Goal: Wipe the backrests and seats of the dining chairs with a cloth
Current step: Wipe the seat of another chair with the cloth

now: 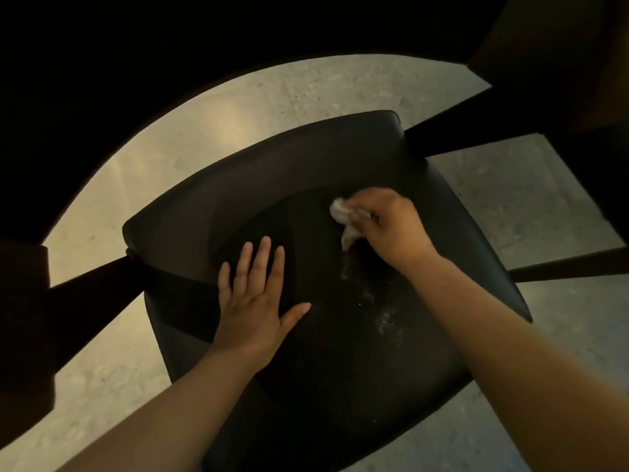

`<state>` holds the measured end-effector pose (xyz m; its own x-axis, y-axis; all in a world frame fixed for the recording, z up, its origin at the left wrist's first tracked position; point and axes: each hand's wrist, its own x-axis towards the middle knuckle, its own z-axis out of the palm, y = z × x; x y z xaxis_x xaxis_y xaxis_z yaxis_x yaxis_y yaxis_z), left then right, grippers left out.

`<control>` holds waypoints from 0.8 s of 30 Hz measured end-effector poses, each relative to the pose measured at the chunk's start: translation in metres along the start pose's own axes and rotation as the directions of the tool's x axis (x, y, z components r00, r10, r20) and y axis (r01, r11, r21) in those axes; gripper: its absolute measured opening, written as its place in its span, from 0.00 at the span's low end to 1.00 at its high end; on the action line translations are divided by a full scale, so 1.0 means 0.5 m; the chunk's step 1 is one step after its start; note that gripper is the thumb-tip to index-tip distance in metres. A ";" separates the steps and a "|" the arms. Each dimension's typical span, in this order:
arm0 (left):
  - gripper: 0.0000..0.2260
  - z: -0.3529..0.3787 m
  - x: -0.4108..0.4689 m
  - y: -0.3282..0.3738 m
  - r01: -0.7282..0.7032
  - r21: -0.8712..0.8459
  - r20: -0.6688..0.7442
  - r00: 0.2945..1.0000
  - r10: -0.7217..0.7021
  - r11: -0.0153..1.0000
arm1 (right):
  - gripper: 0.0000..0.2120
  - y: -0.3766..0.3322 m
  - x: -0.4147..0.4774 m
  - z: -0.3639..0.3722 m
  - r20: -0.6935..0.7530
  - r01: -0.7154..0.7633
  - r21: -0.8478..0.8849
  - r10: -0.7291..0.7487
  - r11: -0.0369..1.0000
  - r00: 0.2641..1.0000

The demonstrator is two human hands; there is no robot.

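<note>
The dark padded chair seat [323, 362] fills the middle of the head view, with its curved dark backrest [272, 158] rimming the far edge and pale speckled stone floor [238, 97] open beyond the left, right and far sides. The left hand [255, 308] lies flat on the seat's left part, fingers straight and spread, holding nothing. The right hand [391, 229] curls its fingers round a crumpled white cloth [342, 216], which is pressed to the seat just below the backrest.
</note>
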<state>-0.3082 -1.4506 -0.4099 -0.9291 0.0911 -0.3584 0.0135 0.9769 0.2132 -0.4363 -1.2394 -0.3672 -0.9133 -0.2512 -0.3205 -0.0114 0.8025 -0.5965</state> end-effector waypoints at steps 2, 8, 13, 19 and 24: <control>0.38 -0.002 0.000 0.001 -0.001 -0.006 -0.007 1.000 0.001 1.000 | 0.13 0.013 -0.072 -0.008 0.144 0.058 0.001 -0.057 0.998 0.988; 0.38 -0.008 -0.001 0.005 0.000 -0.003 0.012 1.000 0.000 1.000 | 0.14 -0.001 -0.074 -0.040 0.013 0.162 0.015 -0.162 0.987 0.987; 0.38 -0.004 0.001 0.006 0.017 0.009 0.031 0.999 -0.017 1.000 | 0.13 -0.058 0.122 -0.021 -0.152 0.081 0.046 -0.073 0.996 0.986; 0.37 -0.008 0.000 0.005 0.015 -0.010 0.043 0.999 -0.014 1.000 | 0.13 -0.019 0.036 0.024 0.021 0.136 0.002 -0.136 0.991 0.990; 0.37 -0.029 -0.001 0.006 0.010 -0.105 0.037 0.999 -0.006 0.994 | 0.18 0.018 -0.093 -0.008 0.239 0.178 0.029 -0.180 0.984 0.954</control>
<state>-0.3133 -1.4504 -0.3960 -0.9149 0.0924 -0.3931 -0.0343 0.9522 0.3037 -0.3953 -1.2183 -0.3550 -0.7724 -0.5130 -0.3743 -0.1616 0.7288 -0.6654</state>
